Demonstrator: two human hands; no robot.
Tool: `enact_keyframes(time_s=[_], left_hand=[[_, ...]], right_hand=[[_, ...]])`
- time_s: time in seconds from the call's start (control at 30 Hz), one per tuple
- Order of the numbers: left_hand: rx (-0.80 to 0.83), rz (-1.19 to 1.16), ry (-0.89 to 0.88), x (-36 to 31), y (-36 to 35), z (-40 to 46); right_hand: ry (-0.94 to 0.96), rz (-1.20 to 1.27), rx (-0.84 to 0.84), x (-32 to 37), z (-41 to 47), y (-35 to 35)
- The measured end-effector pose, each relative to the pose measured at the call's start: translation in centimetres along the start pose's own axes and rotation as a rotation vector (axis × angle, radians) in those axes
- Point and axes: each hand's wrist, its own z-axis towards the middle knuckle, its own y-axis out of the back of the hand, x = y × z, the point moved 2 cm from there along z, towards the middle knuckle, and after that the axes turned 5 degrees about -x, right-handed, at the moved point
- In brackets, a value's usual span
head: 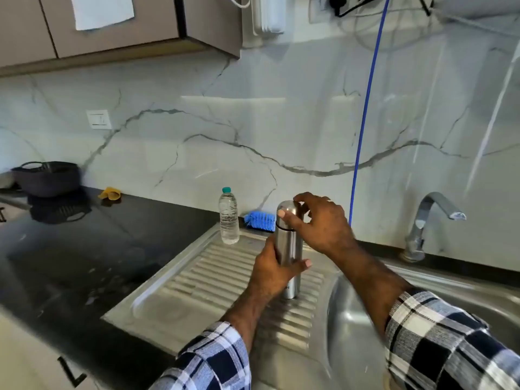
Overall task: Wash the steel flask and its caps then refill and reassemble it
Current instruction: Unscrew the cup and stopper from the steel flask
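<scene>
The steel flask stands upright on the ribbed steel drainboard, just left of the sink basin. My left hand grips the flask's body around its middle. My right hand curls over the flask's steel outer cap, thumb on the front and fingers over the top. The cap sits on the flask.
A clear plastic water bottle with a teal lid stands behind the flask, next to a blue brush. The sink basin and tap are to the right. A dark pot and yellow cloth sit on the black counter.
</scene>
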Motion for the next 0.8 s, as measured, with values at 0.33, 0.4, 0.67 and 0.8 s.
enact_keyframes(time_s=[0.33, 0.4, 0.67, 0.8], left_hand=[[-0.026, -0.108, 0.166, -0.1, -1.9, 2.2], [-0.010, -0.099, 0.130, -1.0, -2.4, 1.8], [0.136, -0.147, -0.015, -5.3, -7.2, -2.9], [0.213, -0.179, -0.049, -5.7, -11.0, -6.1]], right_hand=[[-0.094, 0.097, 0.099, -1.0, 1.4, -0.4], [-0.109, 0.175, 0.085, -1.5, 1.5, 0.5], [-0.189, 0.385, -0.057, -4.6, -2.1, 8.3], [-0.240, 0.420, -0.141, -7.4, -6.2, 10.4]])
